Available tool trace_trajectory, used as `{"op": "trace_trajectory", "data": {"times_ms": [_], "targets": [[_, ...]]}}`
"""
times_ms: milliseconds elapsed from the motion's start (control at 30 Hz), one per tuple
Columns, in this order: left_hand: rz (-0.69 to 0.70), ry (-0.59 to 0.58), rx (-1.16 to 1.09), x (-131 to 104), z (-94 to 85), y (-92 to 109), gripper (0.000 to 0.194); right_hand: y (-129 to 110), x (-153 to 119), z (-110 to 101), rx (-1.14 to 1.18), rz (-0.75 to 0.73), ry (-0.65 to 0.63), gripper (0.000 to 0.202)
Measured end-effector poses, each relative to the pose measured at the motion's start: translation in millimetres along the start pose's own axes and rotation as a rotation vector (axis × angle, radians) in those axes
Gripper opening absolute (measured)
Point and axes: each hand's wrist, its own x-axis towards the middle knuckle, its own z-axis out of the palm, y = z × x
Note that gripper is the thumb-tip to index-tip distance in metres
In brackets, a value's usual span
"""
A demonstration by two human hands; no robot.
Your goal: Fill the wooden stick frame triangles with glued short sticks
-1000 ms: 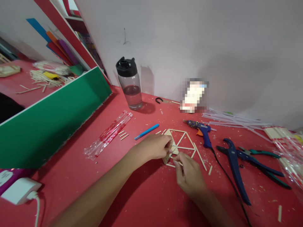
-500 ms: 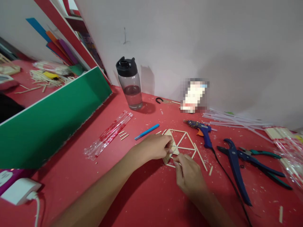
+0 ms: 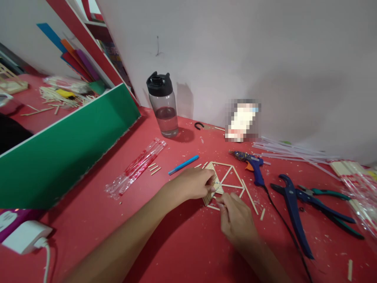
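My left hand (image 3: 193,183) has its fingers closed on a small model piece (image 3: 208,197) made of thin wooden sticks laid side by side in slanted panels. Close by on the right, my right hand (image 3: 238,218) is closed in a pinch at the lower edge of this piece. What its fingertips hold is too small to make out. Behind both hands lies an open frame of wooden sticks (image 3: 232,186) with triangular gaps. A loose stick (image 3: 249,196) rests along the frame's right side.
Right of the hands lie a blue glue gun (image 3: 258,173), large blue-handled pliers (image 3: 294,212) and green-handled cutters (image 3: 331,192). A blue pen (image 3: 183,165), plastic wrappers (image 3: 135,169) and a water bottle (image 3: 165,106) are to the left. A green divider (image 3: 73,141) borders the left side.
Both hands keep nearly the same place at the stick piece. The whole view has shifted very slightly; no object has visibly been moved.
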Motion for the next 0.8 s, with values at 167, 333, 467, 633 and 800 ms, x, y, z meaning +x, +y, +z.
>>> {"op": "trace_trajectory", "data": {"times_ms": [167,333,467,633,800], "targets": [[-0.008,-0.008,-0.012,-1.2,-1.6,0.8,0.009,-1.2,1.6,0.7,-0.013,-0.039,-0.009,0.022],[-0.009,-0.021,-0.032,-1.1,-2.0,1.4,0.007,-4.1,2.5,1.4,-0.099,-0.091,0.000,0.023],[-0.020,-0.013,-0.014,-0.8,-2.3,2.4,0.009,-3.3,0.5,1.5,-0.055,-0.037,-0.009,0.021],[0.005,0.014,-0.017,-1.3,-2.0,1.6,0.010,0.1,-1.3,1.6,0.017,-0.002,0.000,0.021],[0.009,0.004,-0.020,-1.1,-1.7,0.7,0.007,-1.4,0.4,1.8,0.003,-0.038,-0.005,0.021]]}}
